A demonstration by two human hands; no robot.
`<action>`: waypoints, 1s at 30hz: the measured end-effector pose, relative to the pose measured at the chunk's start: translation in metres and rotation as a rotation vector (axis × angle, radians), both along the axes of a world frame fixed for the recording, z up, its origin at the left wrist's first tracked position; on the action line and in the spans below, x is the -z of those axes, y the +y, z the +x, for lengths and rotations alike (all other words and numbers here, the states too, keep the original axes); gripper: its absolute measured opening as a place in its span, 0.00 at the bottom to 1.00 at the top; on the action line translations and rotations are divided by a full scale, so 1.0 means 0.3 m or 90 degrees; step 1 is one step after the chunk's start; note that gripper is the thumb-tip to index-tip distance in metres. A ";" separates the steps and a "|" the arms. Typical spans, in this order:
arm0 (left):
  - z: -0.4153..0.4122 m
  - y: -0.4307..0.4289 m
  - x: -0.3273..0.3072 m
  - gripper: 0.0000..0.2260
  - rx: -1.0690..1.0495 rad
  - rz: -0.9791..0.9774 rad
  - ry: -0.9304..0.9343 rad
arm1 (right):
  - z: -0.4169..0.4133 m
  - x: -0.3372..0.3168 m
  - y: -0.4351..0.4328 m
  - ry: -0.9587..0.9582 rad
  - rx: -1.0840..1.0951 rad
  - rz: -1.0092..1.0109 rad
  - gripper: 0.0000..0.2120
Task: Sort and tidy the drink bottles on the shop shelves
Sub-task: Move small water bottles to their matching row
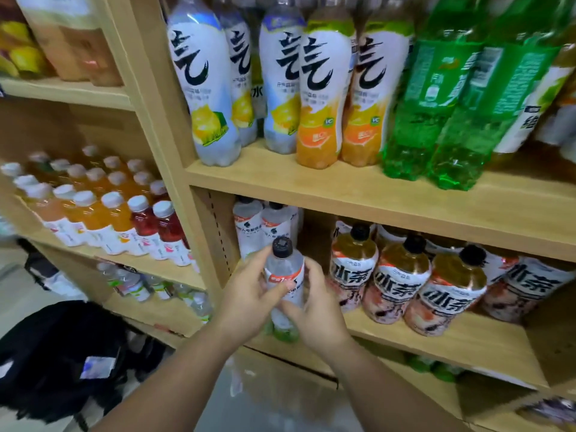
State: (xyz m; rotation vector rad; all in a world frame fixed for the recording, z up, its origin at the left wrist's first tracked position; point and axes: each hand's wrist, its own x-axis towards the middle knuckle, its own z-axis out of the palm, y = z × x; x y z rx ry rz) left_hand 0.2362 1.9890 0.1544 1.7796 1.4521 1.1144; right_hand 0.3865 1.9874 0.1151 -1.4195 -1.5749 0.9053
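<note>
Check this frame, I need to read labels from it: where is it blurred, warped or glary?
Head view: the clear bottle in the left hand and right hand is fairly sharp; the tall white bottles smear toward the top edge; the small juice bottles at left are soft; the wide lens tilts the shelf upright; light is even, mild sheen on the green bottles.

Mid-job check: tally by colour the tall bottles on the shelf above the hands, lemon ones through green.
Lemon-label bottles: 3
Orange-label bottles: 2
Green bottles: 2
Total: 7, leaving out a partly cut-off white-and-green bottle at the right edge. The clear bottle held lower down is not counted.
</note>
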 end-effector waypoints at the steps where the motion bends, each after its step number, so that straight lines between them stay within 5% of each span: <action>1: -0.025 0.032 0.011 0.26 0.006 -0.012 -0.005 | -0.028 0.003 0.030 -0.003 0.009 0.003 0.39; 14: -0.219 0.245 0.102 0.30 0.059 -0.091 -0.006 | -0.230 0.083 0.200 0.013 0.075 -0.017 0.36; 24: -0.256 0.263 0.112 0.30 0.042 0.003 0.087 | -0.255 0.151 0.220 -0.137 0.071 -0.144 0.28; 30: -0.323 0.168 0.078 0.12 -0.144 0.139 0.109 | -0.317 0.159 0.261 -0.129 0.094 -0.133 0.25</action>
